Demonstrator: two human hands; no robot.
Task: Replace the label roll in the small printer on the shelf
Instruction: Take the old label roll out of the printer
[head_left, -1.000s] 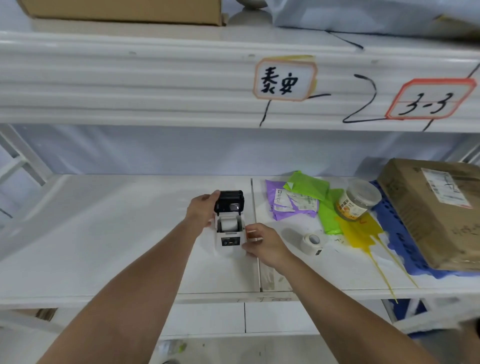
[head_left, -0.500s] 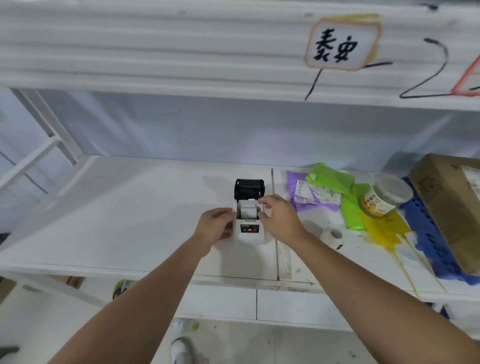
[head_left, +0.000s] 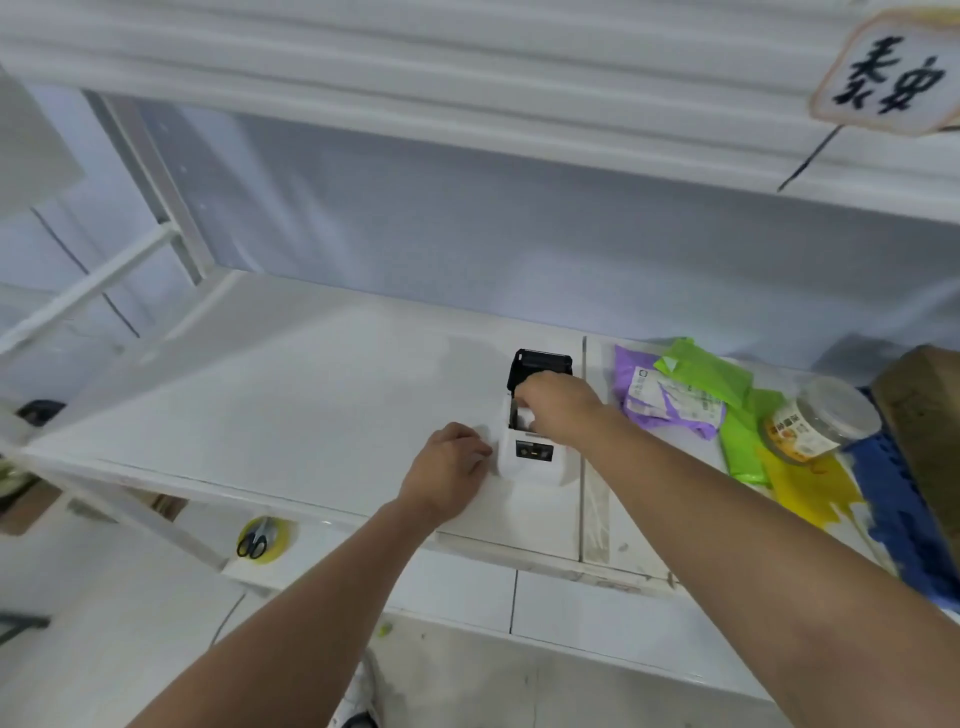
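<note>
small white printer (head_left: 532, 457) sits on the white shelf (head_left: 291, 395), near the front edge, black lid (head_left: 540, 366) flipped up and back. right hand (head_left: 558, 410) reaches down into the open roll bay, fingers curled over the white label roll (head_left: 525, 415); only a sliver of the roll shows under the fingertips, so cannot tell if the roll is pinched or just touched. lid stands right behind the right hand, almost touching the knuckles. the printer's front panel with its dark button strip lies just below the right hand, toward the person. left hand (head_left: 449, 467) rests on the shelf against the printer's left side, fingers bent, tips touching the casing, holding nothing else; looks like a loose brace, not a full wrap. to the right of the right hand, past the shelf seam: purple bag (head_left: 654, 400) with a printed slip, green bag (head_left: 711, 374) overlapping it, then a clear jar (head_left: 815, 421) lying on its side on yellow plastic (head_left: 810, 488). blue mat (head_left: 904, 519) and a cardboard box (head_left: 930, 415) further right at the frame edge. below the left hand, under the shelf, scissors (head_left: 253, 543) lie on a yellow tape roll (head_left: 270, 540).
</note>
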